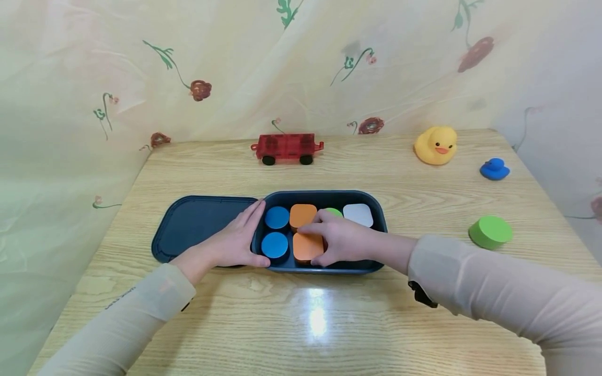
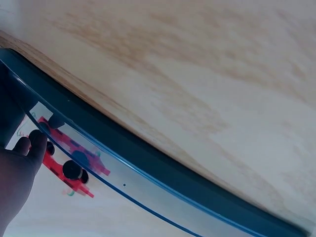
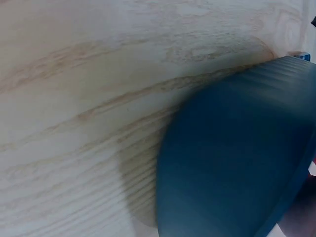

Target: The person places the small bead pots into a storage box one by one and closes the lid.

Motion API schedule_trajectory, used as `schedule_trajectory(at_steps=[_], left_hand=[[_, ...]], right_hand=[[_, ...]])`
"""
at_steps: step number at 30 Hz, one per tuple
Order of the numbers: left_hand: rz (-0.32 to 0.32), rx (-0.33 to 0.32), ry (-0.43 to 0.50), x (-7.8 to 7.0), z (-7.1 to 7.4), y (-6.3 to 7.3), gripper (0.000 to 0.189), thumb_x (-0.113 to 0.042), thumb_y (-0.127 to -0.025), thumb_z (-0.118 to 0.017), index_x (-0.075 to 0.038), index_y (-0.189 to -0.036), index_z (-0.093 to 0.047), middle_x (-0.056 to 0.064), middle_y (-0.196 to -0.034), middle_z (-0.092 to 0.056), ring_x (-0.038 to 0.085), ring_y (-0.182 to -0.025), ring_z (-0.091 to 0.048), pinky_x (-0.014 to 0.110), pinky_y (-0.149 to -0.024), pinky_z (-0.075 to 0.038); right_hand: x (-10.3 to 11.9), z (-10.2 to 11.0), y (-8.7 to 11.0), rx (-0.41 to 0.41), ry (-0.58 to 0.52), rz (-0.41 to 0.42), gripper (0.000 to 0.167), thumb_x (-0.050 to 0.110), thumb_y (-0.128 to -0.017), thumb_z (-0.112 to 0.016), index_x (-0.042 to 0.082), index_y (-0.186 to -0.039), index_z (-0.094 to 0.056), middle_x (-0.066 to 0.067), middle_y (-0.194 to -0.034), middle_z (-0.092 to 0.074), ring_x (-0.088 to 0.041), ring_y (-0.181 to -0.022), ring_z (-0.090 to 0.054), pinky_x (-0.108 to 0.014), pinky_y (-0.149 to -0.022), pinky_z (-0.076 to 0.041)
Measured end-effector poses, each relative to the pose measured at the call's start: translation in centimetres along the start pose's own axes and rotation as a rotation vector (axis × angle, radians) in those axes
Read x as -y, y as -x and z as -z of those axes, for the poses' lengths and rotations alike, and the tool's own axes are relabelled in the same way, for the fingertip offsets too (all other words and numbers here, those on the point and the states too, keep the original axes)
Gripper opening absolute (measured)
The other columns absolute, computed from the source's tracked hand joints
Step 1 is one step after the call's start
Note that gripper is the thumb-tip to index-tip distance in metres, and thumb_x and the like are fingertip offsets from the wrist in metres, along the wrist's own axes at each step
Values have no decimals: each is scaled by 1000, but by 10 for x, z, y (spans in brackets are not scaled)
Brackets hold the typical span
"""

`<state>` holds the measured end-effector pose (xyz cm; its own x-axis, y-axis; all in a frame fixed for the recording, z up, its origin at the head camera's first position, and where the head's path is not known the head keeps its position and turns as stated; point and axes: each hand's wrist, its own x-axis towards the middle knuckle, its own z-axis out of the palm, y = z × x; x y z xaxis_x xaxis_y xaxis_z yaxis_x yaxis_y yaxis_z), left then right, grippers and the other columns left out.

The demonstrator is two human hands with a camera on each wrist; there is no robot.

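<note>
A dark blue oblong box with rounded ends stands on the table, also filling much of the right wrist view as a blurred wall. My left hand lies against its left end with fairly straight fingers, thumb near the front corner. Inside the box, my right hand pinches the front orange rounded-square block between thumb and fingers. Behind it sits another orange block. Two round blue blocks are at the left. A green piece and a white block are partly hidden by my right hand.
A dark blue flat lid lies left of the box, partly under my left hand. Behind stands a red toy wagon. On the right are a yellow duck, a blue duck and a round green block.
</note>
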<state>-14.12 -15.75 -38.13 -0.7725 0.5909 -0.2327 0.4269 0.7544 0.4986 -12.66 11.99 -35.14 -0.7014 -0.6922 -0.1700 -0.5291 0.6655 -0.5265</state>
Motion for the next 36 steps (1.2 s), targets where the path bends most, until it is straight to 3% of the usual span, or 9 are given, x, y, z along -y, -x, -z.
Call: schedule_trajectory(at_steps=[14, 28, 36], left_hand=[[-30, -11, -3, 1, -1, -2, 120, -59, -73, -70, -14, -150, 11, 5, -156, 10, 32, -140, -7, 53, -108, -19], [-33, 0, 1, 2, 0, -1, 120, -59, -74, -69, -13, -150, 11, 5, -156, 10, 32, -140, -6, 53, -108, -19], [-36, 1, 3, 3, -1, -1, 119, -58, -74, -69, -13, -150, 11, 4, -156, 10, 30, -141, -5, 52, -109, -19]], right_hand=[[-2, -6, 0, -38, 5, 64, 56, 28, -77, -78, 9, -126, -59, -6, -108, -43, -13, -86, -45, -20, -66, -44], [0, -10, -8, -13, -22, 32, 60, 31, -78, -77, 9, -130, -56, -5, -112, -43, -13, -88, -46, -21, -70, -45], [1, -2, -5, -2, -85, 20, 65, 36, -78, -76, 10, -133, -54, -3, -111, -44, -8, -75, -50, -21, -66, -46]])
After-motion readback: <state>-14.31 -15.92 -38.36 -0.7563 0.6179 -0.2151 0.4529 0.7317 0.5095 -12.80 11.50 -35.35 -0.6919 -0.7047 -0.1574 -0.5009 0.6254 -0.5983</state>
